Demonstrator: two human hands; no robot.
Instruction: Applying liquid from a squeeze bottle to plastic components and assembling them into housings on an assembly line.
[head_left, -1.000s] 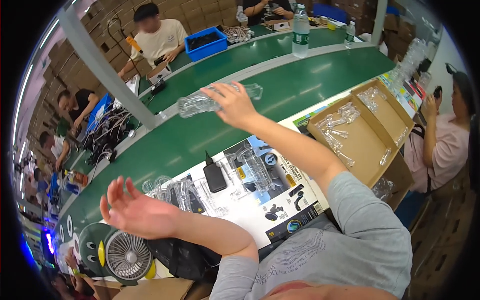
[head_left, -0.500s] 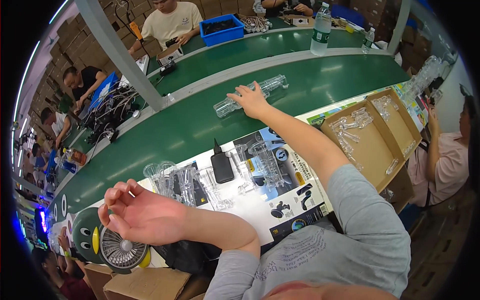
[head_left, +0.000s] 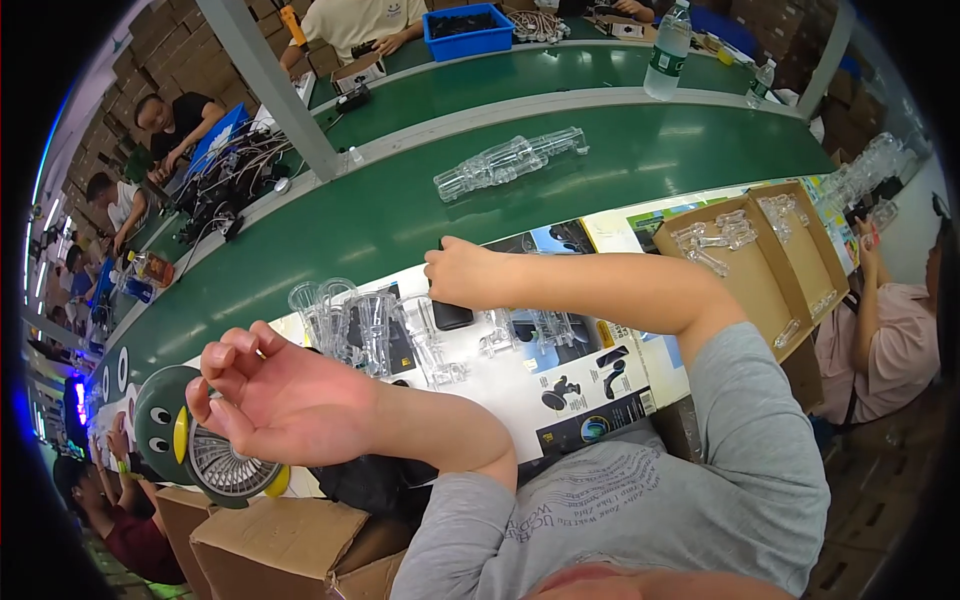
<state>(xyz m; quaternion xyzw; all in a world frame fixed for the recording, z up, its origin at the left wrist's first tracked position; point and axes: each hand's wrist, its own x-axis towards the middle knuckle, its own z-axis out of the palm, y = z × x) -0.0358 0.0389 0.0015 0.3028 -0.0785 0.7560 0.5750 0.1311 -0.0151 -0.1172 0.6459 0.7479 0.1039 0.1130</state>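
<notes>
My left hand [head_left: 290, 390] is raised palm up above the near left of the bench, fingers loosely bent and apart, with nothing in it. My right hand [head_left: 468, 272] is closed around the upper part of a small black bottle [head_left: 454, 316] and hides most of its pointed nozzle. Clear plastic flared tube parts [head_left: 374, 330] stand and lie left of the bottle. More clear pieces [head_left: 540, 327] sit to its right, partly under my right forearm. On the green bench farther away lies a long clear plastic assembly [head_left: 512, 163], apart from both hands.
An open cardboard box [head_left: 690, 262] with small clear parts is at the right. Behind stand a water bottle [head_left: 667, 55] and a blue bin [head_left: 467, 45]. A penguin-shaped fan [head_left: 170, 425] is beside my left hand. A metal post [head_left: 270, 85] rises at back left. Other people work around.
My right hand has let go of the long clear assembly, leaving it on the green bench, and has come back nearer to the black bottle. My left hand keeps its raised pose.
</notes>
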